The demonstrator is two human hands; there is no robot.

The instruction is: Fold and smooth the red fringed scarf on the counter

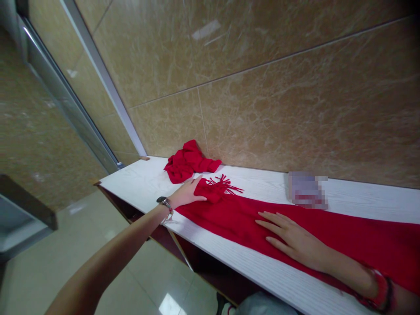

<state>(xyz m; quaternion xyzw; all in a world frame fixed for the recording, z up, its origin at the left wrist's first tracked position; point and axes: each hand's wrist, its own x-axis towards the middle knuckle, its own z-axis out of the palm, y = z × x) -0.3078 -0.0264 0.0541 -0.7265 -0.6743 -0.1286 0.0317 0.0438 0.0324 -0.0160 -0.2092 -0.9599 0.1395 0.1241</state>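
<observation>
A long red scarf lies stretched along the white tabletop, running off the right edge of the view. Its left end is turned back on itself, and the fringe points toward the wall. My left hand has its thumb and fingers around that turned-back end. Palm down, with fingers spread, my right hand rests flat on the middle of the scarf. Beyond my left hand sits a crumpled red cloth, apart from the scarf.
Near the wall lies a blurred-out packet, close to the scarf's far edge. The white tabletop meets a brown tiled wall. Dark open compartments show beneath its front edge. Shiny floor extends to the left.
</observation>
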